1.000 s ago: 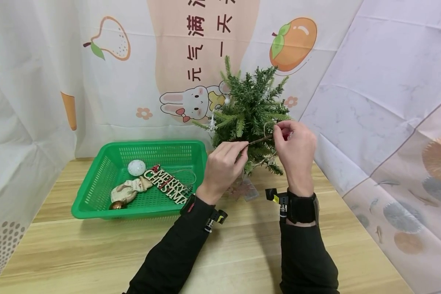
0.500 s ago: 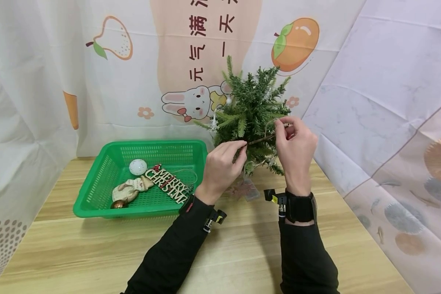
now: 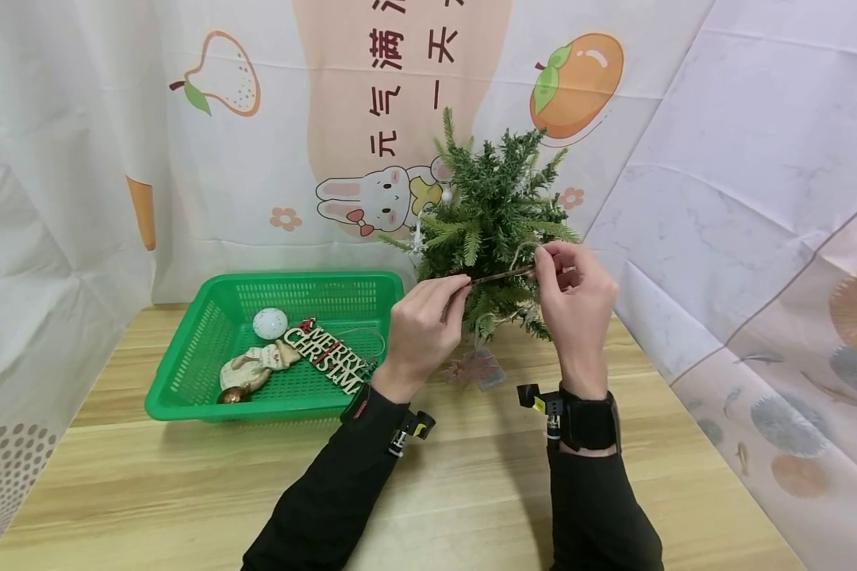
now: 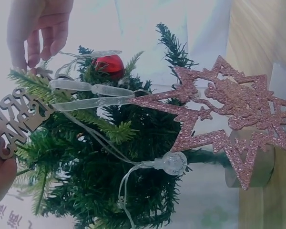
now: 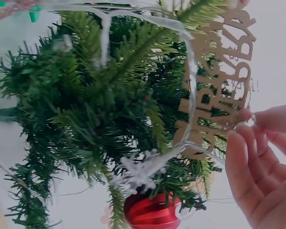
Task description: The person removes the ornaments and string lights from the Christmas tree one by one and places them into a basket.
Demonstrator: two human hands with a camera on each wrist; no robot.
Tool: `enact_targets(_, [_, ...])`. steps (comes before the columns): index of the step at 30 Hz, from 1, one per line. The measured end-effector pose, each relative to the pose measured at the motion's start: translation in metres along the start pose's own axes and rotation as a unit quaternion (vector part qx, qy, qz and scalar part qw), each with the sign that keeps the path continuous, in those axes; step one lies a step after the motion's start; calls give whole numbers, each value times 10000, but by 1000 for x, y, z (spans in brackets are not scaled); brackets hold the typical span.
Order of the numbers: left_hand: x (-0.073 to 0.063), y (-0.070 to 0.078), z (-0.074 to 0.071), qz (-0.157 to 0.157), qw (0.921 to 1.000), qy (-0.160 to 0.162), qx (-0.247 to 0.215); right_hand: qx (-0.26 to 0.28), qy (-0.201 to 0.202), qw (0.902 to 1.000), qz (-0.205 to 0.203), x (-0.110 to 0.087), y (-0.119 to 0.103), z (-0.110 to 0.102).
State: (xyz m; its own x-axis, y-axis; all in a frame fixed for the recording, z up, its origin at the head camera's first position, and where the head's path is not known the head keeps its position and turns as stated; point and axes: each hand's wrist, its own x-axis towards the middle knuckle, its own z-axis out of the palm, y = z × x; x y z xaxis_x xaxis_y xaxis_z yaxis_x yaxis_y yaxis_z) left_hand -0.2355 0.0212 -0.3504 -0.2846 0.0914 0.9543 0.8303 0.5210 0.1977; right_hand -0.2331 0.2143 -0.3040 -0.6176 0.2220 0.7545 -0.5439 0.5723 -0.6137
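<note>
Currently: one wooden lettered sign (image 5: 236, 90), held edge-up at the near side of a small green tree (image 3: 493, 190), right of a green basket (image 3: 186, 410). Left hand (image 3: 427, 327): finger and thumb pinching the sign's left end. Right hand (image 3: 578, 297): fingertips closed on its right end. Handling, by judgement: light pressure at both ends, thin letters perhaps being brittle; sign level; light string (image 4: 174, 163) and branch tips kept from snagging the lettering.
</note>
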Motion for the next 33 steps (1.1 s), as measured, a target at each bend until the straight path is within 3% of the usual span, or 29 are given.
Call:
enact_targets(7, [-4, -1, -9, -14, 9998, 152, -111, 120, 74, 9986, -511, -8, 5, 2])
enact_targets(17, [-10, -10, -24, 56, 9996, 131, -225, 399, -265, 9947, -914, -18, 5, 4])
enact_targets(24, [-62, -69, 8, 16, 9999, 149, -59, 690, -627, 9867, -1330, -21, 5, 7])
enact_targets(27, [-68, -78, 5, 86, 9998, 149, -127, 777, -793, 9833, -1442, -23, 3, 8])
enact_targets(33, [-26, -37, -49, 325, 9979, 10, -557, 843, -1010, 9779, -1628, -26, -1, 11])
